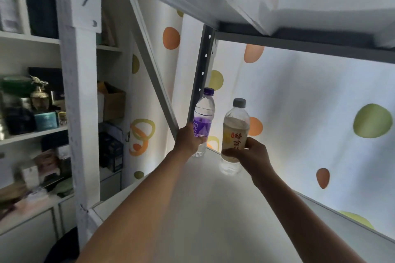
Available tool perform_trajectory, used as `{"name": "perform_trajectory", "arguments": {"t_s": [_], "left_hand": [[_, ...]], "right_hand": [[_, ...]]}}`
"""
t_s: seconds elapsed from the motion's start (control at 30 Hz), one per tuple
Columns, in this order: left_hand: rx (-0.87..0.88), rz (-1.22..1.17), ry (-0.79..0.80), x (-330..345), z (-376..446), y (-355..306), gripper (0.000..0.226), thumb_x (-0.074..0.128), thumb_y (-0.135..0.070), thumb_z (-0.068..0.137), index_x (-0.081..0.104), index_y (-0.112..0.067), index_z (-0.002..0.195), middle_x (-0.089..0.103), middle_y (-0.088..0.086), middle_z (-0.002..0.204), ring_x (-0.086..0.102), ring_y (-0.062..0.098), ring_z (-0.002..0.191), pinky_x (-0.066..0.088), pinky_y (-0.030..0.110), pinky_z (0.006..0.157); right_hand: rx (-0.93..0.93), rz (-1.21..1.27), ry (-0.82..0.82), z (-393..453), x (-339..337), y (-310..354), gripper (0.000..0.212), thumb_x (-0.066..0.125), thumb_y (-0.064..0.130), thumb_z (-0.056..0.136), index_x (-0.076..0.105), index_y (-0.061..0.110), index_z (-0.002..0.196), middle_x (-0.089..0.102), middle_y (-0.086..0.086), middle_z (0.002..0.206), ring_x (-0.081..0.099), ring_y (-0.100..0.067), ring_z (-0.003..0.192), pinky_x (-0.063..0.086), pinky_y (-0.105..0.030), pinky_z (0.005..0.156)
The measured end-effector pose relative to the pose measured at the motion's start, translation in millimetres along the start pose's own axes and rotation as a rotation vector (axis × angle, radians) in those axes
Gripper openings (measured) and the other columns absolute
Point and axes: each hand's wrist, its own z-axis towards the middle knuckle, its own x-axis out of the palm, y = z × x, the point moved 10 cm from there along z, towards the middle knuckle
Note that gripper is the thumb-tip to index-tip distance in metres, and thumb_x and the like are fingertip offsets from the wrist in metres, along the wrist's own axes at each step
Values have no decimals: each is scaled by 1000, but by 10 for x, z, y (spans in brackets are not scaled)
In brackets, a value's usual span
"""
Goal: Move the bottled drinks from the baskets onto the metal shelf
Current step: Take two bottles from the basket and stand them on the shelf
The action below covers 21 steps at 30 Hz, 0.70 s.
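Both my arms reach deep over the white board of the metal shelf (203, 198). My left hand (188, 140) grips a clear water bottle with a purple cap and purple label (204, 111), upright at the shelf's far left corner beside the perforated post. My right hand (254, 156) grips a bottle with a grey cap and a pale yellow label with red characters (235, 130), upright just right of the first one. Each bottle's base is at or just above the shelf board; contact is unclear. No baskets are in view.
A grey perforated upright post (203, 70) and a diagonal brace (154, 70) stand at the far left corner. Another shelf board (299, 34) hangs overhead. A curtain with coloured dots (310, 102) backs the shelf. White shelving with boxes and jars (32, 109) stands at left.
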Motion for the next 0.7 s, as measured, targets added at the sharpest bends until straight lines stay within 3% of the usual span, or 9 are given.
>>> {"name": "perform_trajectory", "arguments": {"t_s": [0.2,0.43,0.7], "left_hand": [[-5,18,-66,14,107,104,67,76,-33,82,41,-14,136,56,4,132,57,25,119,47,32,98],[3,18,-100,6,85,108,75,77,-33,82,34,-13,140,50,7,138,52,27,124,46,36,101],[-89,3,61,104,-249,92,72,77,-11,81,33,-16,138,49,4,133,50,24,124,44,32,98]], "right_hand": [[-11,-48,-70,61,-48,-125,39,91,20,59,76,20,95,77,5,87,73,-16,83,58,-40,84],[10,-35,-114,152,-76,-99,34,91,21,62,77,19,93,77,3,84,73,-18,80,60,-45,81],[12,-166,-137,304,238,-52,51,91,30,62,74,11,106,76,-4,98,72,-22,86,60,-45,81]]}}
